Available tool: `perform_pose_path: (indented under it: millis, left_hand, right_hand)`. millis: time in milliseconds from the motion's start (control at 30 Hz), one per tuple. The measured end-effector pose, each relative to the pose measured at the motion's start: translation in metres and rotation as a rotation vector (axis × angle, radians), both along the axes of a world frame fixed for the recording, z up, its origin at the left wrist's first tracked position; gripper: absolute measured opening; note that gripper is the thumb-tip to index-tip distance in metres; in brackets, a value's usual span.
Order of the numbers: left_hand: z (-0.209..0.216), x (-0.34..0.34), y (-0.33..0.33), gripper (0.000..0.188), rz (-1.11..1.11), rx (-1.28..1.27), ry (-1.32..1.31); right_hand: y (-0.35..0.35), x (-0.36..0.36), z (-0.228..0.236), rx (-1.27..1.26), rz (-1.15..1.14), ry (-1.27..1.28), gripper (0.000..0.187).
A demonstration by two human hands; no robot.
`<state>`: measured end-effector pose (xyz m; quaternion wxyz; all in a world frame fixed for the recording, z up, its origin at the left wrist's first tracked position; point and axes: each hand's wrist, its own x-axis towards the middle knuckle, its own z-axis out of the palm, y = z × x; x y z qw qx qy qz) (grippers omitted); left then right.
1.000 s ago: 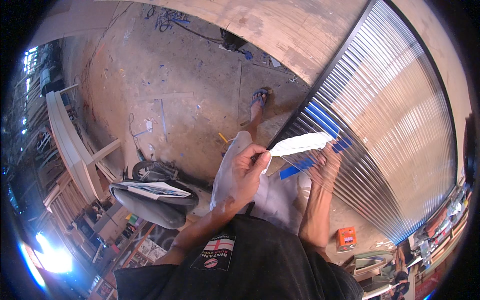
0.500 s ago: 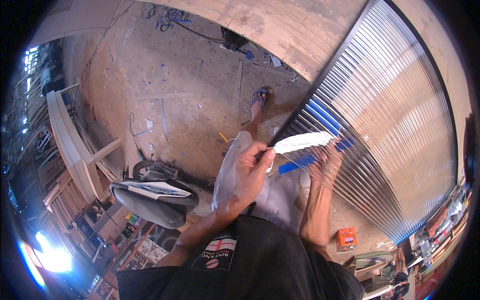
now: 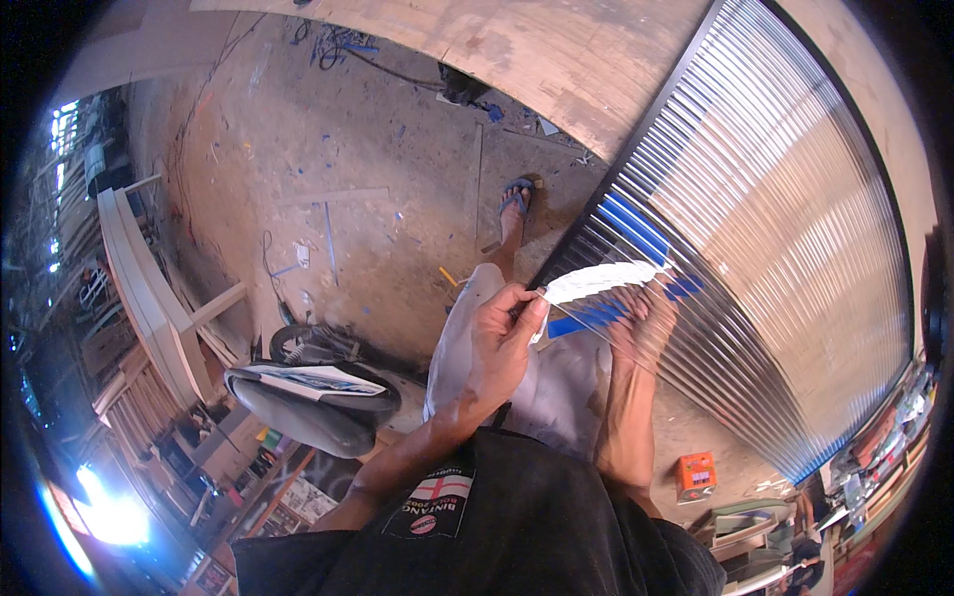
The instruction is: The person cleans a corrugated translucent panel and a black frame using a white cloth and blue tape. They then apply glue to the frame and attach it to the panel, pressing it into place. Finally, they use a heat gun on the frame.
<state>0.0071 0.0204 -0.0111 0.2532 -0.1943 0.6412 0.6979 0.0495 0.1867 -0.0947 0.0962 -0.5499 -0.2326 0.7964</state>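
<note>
A crinkled white strip runs between my two hands, over the near corner of a ribbed clear panel with a dark frame. My left hand pinches the strip's left end between thumb and fingers, and a short piece hangs below the thumb. At the other end, my right hand is closed with bent fingers, its thumb side against the strip. Fine panel stripes cross this hand, so its grip is partly obscured. Blue strips lie along the panel near the white one.
A wide wooden board stretches across the far side. To my left stands a motorbike with a dark seat, papers lying on it. An orange box sits on the floor at right. Scraps and a cable litter the floor.
My view has shifted slightly. Both hands keep nearly the same place, and the white strip still spans between them.
</note>
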Motion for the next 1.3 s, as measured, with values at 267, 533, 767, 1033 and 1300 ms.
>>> perform_pose_path:
  millis: [267, 533, 767, 1033, 1300]
  left_hand:
    - [0.015, -0.009, -0.002, 0.019, -0.032, -0.017, -0.121]
    - [0.010, -0.013, -0.016, 0.023, -0.152, -0.061, -0.166]
    - [0.011, -0.016, -0.019, 0.019, -0.119, -0.023, -0.139]
    - [0.005, -0.009, -0.022, 0.012, -0.012, 0.054, -0.165]
    - [0.008, -0.015, -0.020, 0.013, -0.022, 0.022, -0.194]
  right_hand:
    - [0.005, 0.011, -0.020, -0.050, -0.018, 0.246, 0.015]
    - [0.013, -0.015, 0.019, -0.001, 0.076, 0.243, 0.017]
    - [0.014, -0.017, 0.024, -0.071, 0.098, 0.304, 0.031]
    - [0.026, -0.016, 0.030, -0.158, 0.247, 0.299, 0.042]
    - [0.046, -0.023, 0.036, 0.017, 0.843, 0.176, 0.039]
